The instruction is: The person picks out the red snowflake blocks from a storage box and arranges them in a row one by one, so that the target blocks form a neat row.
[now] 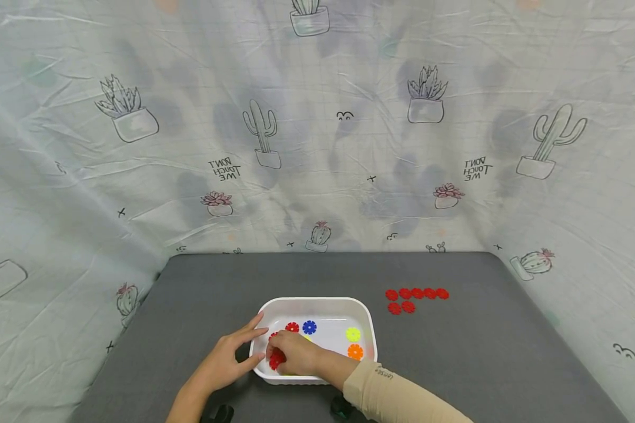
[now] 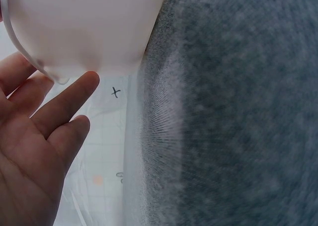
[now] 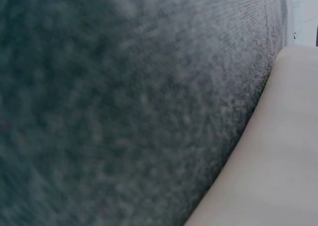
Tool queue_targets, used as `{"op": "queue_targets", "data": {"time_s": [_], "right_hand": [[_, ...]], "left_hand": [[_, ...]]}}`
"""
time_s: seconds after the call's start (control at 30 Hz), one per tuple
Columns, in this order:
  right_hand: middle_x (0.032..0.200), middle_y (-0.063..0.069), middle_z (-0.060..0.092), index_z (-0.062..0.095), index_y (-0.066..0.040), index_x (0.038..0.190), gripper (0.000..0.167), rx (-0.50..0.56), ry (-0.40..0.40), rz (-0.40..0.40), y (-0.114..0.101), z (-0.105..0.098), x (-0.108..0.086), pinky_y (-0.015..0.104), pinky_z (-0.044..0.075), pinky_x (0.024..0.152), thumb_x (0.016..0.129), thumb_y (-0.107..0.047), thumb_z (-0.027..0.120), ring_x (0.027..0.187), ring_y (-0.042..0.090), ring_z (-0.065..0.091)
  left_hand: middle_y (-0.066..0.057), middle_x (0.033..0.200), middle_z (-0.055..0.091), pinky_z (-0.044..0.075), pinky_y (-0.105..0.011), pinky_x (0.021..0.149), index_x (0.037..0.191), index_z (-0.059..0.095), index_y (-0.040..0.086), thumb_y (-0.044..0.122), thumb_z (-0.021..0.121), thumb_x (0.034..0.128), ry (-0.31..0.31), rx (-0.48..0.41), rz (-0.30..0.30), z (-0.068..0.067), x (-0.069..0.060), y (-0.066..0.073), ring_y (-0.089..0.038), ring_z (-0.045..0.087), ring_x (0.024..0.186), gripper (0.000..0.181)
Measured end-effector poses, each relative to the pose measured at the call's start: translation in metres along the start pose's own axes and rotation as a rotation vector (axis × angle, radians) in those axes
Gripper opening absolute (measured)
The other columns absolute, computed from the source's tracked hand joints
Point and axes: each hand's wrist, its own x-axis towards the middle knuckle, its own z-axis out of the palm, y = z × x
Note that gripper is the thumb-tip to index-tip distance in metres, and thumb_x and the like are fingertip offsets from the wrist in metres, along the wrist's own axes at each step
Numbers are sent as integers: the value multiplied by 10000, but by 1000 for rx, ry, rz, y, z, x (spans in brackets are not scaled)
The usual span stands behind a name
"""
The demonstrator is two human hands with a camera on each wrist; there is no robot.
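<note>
A white tray (image 1: 370, 329) holds flat, notched round pieces: red (image 1: 292, 327), blue (image 1: 309, 327), yellow (image 1: 353, 334) and orange (image 1: 355, 352). My left hand (image 1: 221, 363) is at the tray's left side, fingers spread, with fingertips at the rim. The left wrist view shows this hand (image 2: 37, 126) against the outer wall of the tray (image 2: 89, 32). Inside the tray at the left, my right hand (image 1: 298, 354) bends down over red pieces (image 1: 276, 359). Its fingertips are partly hidden, so a grip cannot be made out. The right wrist view shows only the tray wall (image 3: 268, 156) and tabletop.
On the grey table (image 1: 455, 352), right of the tray, several red pieces (image 1: 417, 293) lie in a row, with two more (image 1: 401, 307) just in front. Dark objects (image 1: 223, 413) lie at the near edge. A patterned curtain (image 1: 349, 147) hangs behind and at both sides.
</note>
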Motion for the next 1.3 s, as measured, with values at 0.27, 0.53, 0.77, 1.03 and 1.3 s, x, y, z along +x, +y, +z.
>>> {"op": "queue_targets", "data": {"time_s": [0.27, 0.53, 0.77, 1.03, 1.3], "right_hand": [[867, -117, 602, 653, -179, 982, 254, 57, -12, 62, -1, -3, 0, 105, 448, 733, 764, -92, 752, 755, -12, 480], [858, -121, 618, 694, -157, 1014, 266, 161, 15, 148, -4, -9, -4, 124, 463, 708, 771, -59, 742, 734, 8, 482], [872, -113, 642, 699, -133, 1008, 281, 296, 53, 202, -8, -18, -11, 149, 501, 709, 751, -26, 737, 731, -2, 523], [928, -111, 661, 692, -111, 1044, 294, 415, 104, 169, -4, -30, -24, 172, 510, 769, 774, 5, 681, 816, 4, 578], [974, -56, 681, 687, -71, 1074, 300, 583, 227, 163, 6, -37, -49, 194, 508, 767, 795, 20, 627, 858, 48, 598]], "left_hand": [[-17, 1478, 423, 472, -503, 957, 1267, 625, 157, 319, 684, 853, 0, 4, 1, 0, 0, 0, -254, 500, 1277, 449], [-33, 1477, 427, 475, -500, 953, 1270, 621, 144, 310, 684, 852, -14, -11, -5, -2, 0, 1, -263, 496, 1280, 455], [-39, 1465, 444, 486, -473, 949, 1259, 630, 139, 303, 692, 847, 7, 15, 14, -2, 0, 1, -255, 512, 1265, 447], [-40, 1466, 442, 478, -494, 952, 1257, 631, 136, 285, 700, 839, -1, 15, -3, -2, 1, 2, -255, 510, 1267, 449], [-38, 1467, 441, 458, -525, 965, 1255, 632, 132, 297, 702, 834, -19, 40, -42, -2, 3, 3, -268, 509, 1269, 458]]}}
